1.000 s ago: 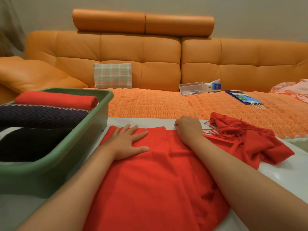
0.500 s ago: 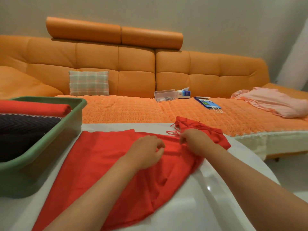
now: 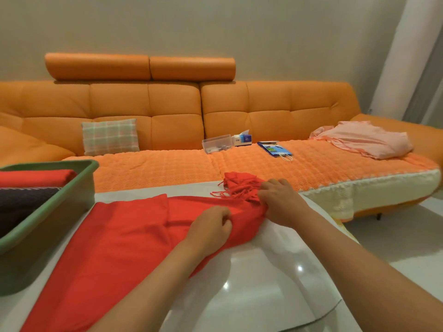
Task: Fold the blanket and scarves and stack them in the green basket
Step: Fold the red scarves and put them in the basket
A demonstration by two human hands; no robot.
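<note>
Head camera is cutting off the green basket (image 3: 90,185) at the left edge, so I am seeing only its near corner and part of what is lying inside: a folded red piece (image 3: 36,177) at the back and a dark folded piece (image 3: 24,202) in front of it, whose pattern I cannot make out. The near end of the red scarf (image 3: 115,238) is running out of the bottom of the frame, and my own forearms are covering part of it. The scarf is lying across the white table (image 3: 259,283), just beside the basket.

My left hand (image 3: 211,230) is curling closed, knuckles up, pinching a gather of the red cloth; the fingertips are tucked under and hidden. My right hand (image 3: 280,202) is also curling closed, gripping the bunched, fringed end of the same scarf (the tassels are spilling out to its left).

Behind the table, the orange sofa (image 3: 167,111) is carrying a plaid cushion (image 3: 110,136), a clear box (image 3: 217,144), a tissue box (image 3: 243,137), and a pink cloth (image 3: 366,140) at the right.
</note>
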